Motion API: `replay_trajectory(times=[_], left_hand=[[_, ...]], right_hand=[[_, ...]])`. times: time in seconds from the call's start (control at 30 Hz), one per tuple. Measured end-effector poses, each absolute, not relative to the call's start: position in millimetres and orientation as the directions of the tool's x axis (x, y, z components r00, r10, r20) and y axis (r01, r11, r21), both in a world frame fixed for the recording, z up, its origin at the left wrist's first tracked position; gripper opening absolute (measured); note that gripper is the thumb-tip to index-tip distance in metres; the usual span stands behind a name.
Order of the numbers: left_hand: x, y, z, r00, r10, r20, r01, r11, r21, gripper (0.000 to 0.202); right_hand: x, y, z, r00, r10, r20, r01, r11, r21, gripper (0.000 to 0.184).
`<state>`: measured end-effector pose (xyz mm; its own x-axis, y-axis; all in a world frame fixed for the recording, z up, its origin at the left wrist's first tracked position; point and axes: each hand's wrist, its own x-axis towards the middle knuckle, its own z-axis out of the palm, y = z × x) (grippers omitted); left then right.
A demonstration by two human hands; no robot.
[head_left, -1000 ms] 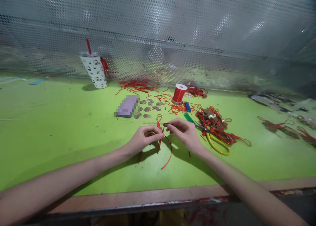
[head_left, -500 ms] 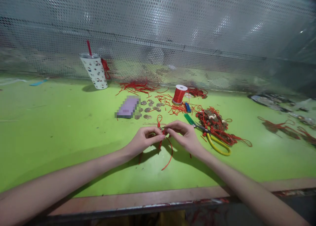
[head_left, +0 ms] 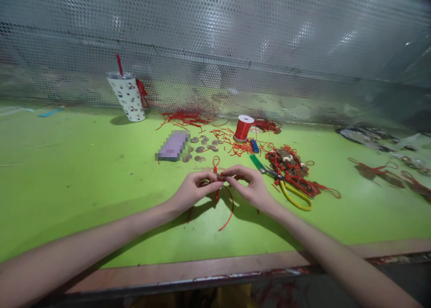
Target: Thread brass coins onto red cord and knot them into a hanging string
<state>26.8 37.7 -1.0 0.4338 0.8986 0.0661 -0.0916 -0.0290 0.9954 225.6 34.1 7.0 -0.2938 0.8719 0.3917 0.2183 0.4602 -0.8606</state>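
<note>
my left hand and right hand each have the grip closed on the red cord; i should pull evenly and gently.

Green table: cup at ten o'clock. Phone and loose coins lie near centre. Spool and cord scraps sit at twelve, scissors and a heap of corded coins at two, and tassels at three.

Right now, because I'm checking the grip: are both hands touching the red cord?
Touching. The head view shows the left hand and right hand pinching the red cord between their fingers, with no gap.
</note>
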Motion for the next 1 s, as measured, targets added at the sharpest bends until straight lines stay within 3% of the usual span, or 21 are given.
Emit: replay_trajectory(times=[0.17, 0.6, 1.0], left_hand=[[27.0, 39.7, -3.8, 0.397, 0.911, 0.115, -0.064, -0.097, 0.993, 0.019], [27.9, 37.4, -1.3, 0.423, 0.903, 0.075, -0.067, -0.051, 0.996, 0.024], [28.3, 29.1, 2.0, 0.417, 0.896, 0.152, 0.074, -0.200, 0.977, 0.021]], right_hand=[[226.1, 33.8, 7.4, -0.314, 0.864, 0.393, 0.223, 0.470, -0.854, 0.012], [228.3, 33.1, 9.5, -0.385, 0.836, 0.391, 0.164, 0.478, -0.863, 0.013], [225.8, 35.4, 9.1, -0.404, 0.824, 0.398, 0.115, 0.478, -0.871, 0.009]])
